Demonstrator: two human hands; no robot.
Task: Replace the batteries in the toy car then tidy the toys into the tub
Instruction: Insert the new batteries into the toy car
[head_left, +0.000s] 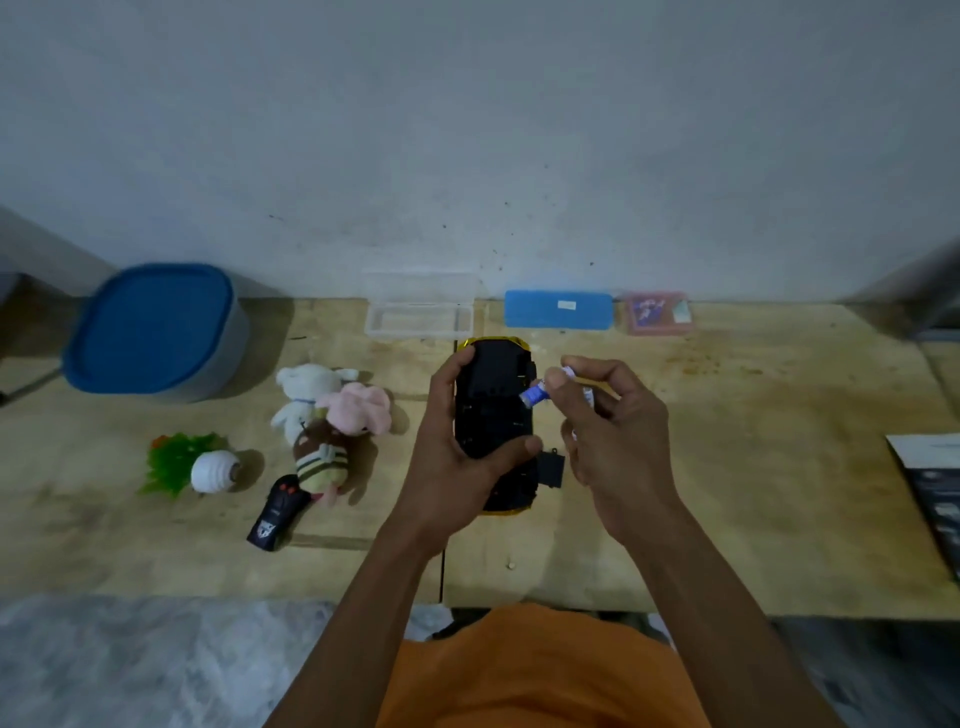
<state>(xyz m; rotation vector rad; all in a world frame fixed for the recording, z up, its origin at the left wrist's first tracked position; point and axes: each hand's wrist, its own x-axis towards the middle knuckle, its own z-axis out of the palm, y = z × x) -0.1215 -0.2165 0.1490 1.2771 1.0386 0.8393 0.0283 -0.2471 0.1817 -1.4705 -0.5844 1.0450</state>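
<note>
At the near edge of the bench (727, 519), an orange garment hides the middle stretch of the wooden top. Above it, the left hand (457, 457) grips the toy car (493, 415) upside down, fingers curled over its far end and thumb across the black underside; only a thin yellow rim of the body shows. The right hand (618, 441) pinches a small blue-and-white battery (535, 393) at the car's right side, and something pale sits deeper in the palm, too blurred to identify. A black flap (551, 467), possibly the battery cover, sits beside the car, half hidden.

Toward the left lie a black remote (275, 514), a white ribbed bulb (214, 470) on green plastic leaves (171, 460), and three soft plush toys (332, 421) piled together. A dark booklet (935, 493) is cut off at the right edge.

Along the far edge stand the grey tub (228, 343) with its smooth blue lid, a clear box (420, 312), a blue case (558, 309) and a blurred pink pack (655, 313).
</note>
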